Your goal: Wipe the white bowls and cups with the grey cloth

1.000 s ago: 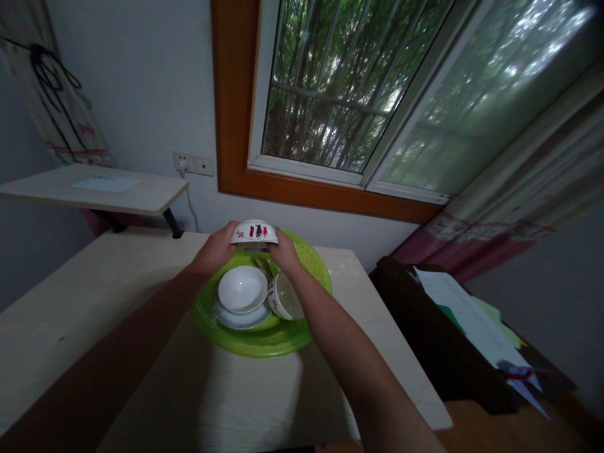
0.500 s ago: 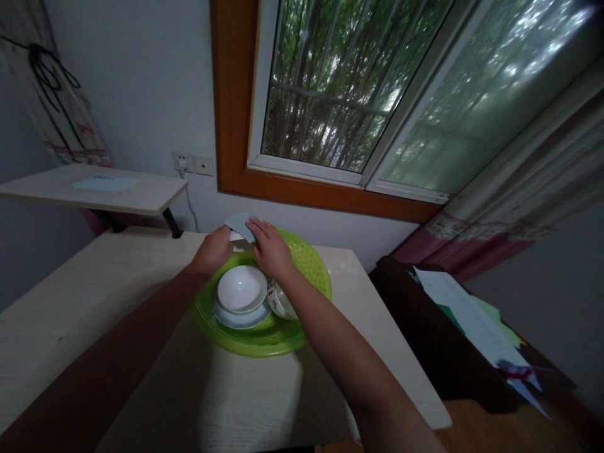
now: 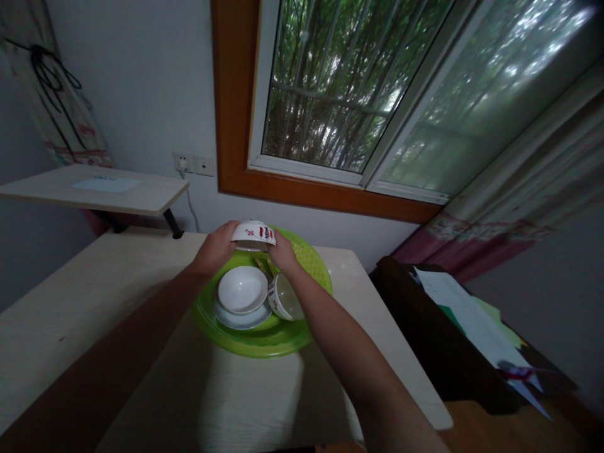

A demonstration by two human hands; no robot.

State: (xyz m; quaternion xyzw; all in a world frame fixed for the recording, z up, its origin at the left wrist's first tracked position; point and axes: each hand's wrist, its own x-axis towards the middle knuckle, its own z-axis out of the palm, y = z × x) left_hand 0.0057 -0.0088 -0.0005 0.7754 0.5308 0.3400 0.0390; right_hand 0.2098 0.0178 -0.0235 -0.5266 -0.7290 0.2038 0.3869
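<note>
A white bowl with red markings [image 3: 253,233] is held tipped with its opening downward, above the far side of a green plastic basin [image 3: 257,349]. My left hand [image 3: 218,248] grips its left side, and my right hand [image 3: 284,253] closes on its right side; the right fingertips are hidden behind the bowl. Inside the basin, a plain white bowl [image 3: 243,289] rests on a white plate [image 3: 241,322]. Beside them a second patterned bowl [image 3: 285,298] leans on its side, partly covered by my right forearm. Thin yellowish sticks [image 3: 262,265] show behind the white bowl.
The basin stands on a pale wooden table [image 3: 245,402]. To the left, a raised shelf [image 3: 155,198] carries a paper label [image 3: 106,183]. A wall socket [image 3: 184,162] with a cable sits behind. Papers [image 3: 467,308] lie on dark furniture at the right, below a curtain.
The bowl has been turned so its patterned outside faces me. The pale cloth that lay over it under my right hand is out of sight, and that hand has shifted to the bowl's right side.
</note>
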